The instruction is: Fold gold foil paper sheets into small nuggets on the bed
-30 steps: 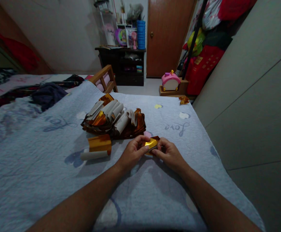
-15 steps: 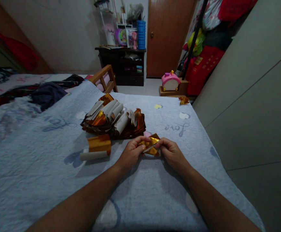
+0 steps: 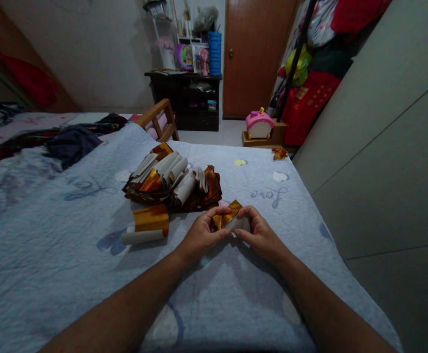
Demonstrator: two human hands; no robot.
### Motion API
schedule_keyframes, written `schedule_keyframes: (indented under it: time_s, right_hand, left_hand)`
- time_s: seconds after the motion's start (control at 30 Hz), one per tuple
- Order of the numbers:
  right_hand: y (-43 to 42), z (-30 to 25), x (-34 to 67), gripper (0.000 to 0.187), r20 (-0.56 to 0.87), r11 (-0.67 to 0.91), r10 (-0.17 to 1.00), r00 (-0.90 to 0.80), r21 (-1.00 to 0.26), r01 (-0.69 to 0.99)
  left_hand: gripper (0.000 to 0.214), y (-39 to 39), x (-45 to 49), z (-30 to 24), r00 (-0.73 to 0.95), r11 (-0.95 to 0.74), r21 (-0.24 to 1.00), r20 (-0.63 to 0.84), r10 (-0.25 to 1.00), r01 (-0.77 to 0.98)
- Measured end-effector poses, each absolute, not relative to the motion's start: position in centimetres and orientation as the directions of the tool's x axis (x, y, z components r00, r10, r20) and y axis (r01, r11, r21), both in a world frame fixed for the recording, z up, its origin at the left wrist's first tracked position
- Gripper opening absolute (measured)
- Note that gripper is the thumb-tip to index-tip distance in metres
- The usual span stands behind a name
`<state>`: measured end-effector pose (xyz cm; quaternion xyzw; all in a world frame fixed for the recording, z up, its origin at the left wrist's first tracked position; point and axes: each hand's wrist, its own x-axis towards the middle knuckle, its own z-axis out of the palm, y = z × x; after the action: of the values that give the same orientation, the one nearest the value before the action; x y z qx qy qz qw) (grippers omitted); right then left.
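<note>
A sheet of gold foil paper (image 3: 229, 214), partly folded and showing its pale back along the lower edge, is pinched between both hands. My left hand (image 3: 204, 230) grips its left side, thumb in front and fingers behind. On the right side my right hand (image 3: 260, 230) holds it the same way, the thumb tips close together at the bottom edge. Left of my hands lies one loose, curled sheet of gold paper (image 3: 151, 220) with its near edge rolled to the pale side. Behind it rests a large pile of gold and grey-white sheets (image 3: 173, 179), bent and overlapping.
A blue-patterned bedspread (image 3: 107, 294) lies under everything. A folded gold piece (image 3: 279, 153) sits at its far right corner. Dark clothes (image 3: 72, 144) lie at the left. Beyond the bed stand a wooden chair (image 3: 162, 117), a pink toy (image 3: 260, 123) and a dark cabinet (image 3: 184, 100); a pale cupboard (image 3: 390, 147) borders the right.
The gold paper has been turned in my hands, so its pale back now shows at the bottom. Both thumbs have moved together at the lower edge.
</note>
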<state>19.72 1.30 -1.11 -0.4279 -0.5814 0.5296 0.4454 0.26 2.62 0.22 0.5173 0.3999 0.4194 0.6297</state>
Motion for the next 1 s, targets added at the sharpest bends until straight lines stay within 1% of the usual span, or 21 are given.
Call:
schedule_keyframes:
  time_s: [0.07, 0.17, 0.3, 0.37, 0.43, 0.5, 0.6, 0.7, 0.8, 0.87, 1.0]
  right_hand:
    - [1.3, -1.1, 19.8, 0.032, 0.054, 0.063, 0.964, -0.259, -0.998, 0.026]
    - [1.2, -0.7, 19.9, 0.029, 0.019, 0.032, 0.956, -0.294, -0.999, 0.039]
    - [1.2, 0.0, 20.0, 0.027, -0.01, 0.004, 0.944, -0.329, -0.999, 0.042]
    - [1.2, 0.4, 20.1, 0.03, -0.026, -0.016, 0.946, -0.323, -0.999, 0.035]
    - [1.2, 0.7, 20.3, 0.031, -0.052, -0.043, 0.95, -0.308, -0.998, 0.037]
    - [1.2, 1.1, 20.4, 0.028, -0.068, -0.054, 0.956, -0.286, -0.997, 0.056]
    - [1.2, 1.3, 20.5, 0.02, -0.08, -0.053, 0.962, -0.261, -0.993, 0.106]
    - [1.3, 1.2, 20.5, 0.013, -0.075, -0.043, 0.966, -0.249, -0.99, 0.131]
    - [1.5, 0.8, 20.6, 0.01, -0.066, -0.03, 0.965, -0.252, -0.989, 0.144]
    - [1.6, 0.6, 20.8, 0.012, -0.064, -0.028, 0.961, -0.269, -0.99, 0.138]
    - [1.7, 0.3, 21.2, 0.023, -0.027, 0.003, 0.954, -0.298, -0.995, 0.099]
  left_hand:
    - [0.051, 2.6, 0.3, 0.5, 0.314, 0.118, 0.984, -0.072, 0.947, -0.13]
    - [0.048, 2.5, 0.3, 1.0, 0.257, 0.112, 0.982, -0.07, 0.964, -0.152]
    - [0.044, 2.5, 0.2, 1.3, 0.167, 0.107, 0.992, -0.094, 0.981, -0.07]
    - [0.045, 2.5, 0.2, 1.3, 0.161, 0.103, 0.994, -0.095, 0.982, -0.043]
    - [0.048, 2.5, 0.3, 1.3, 0.174, 0.099, 0.993, -0.088, 0.981, -0.06]
    - [0.05, 2.5, 0.3, 1.3, 0.181, 0.101, 0.991, -0.084, 0.98, -0.086]
    - [0.041, 2.5, 0.1, 1.1, 0.189, 0.086, 0.993, -0.07, 0.98, -0.078]
    - [0.029, 2.6, -0.1, 0.8, 0.172, 0.043, 0.999, -0.038, 0.984, -0.022]
    - [0.027, 2.7, -0.1, 0.6, 0.152, 0.04, 0.999, -0.04, 0.988, 0.005]
    - [0.027, 2.7, 0.0, 0.7, 0.158, 0.072, 0.997, -0.069, 0.985, -0.018]
    - [0.03, 2.8, 0.2, 1.0, 0.153, 0.14, 0.987, -0.127, 0.98, -0.078]
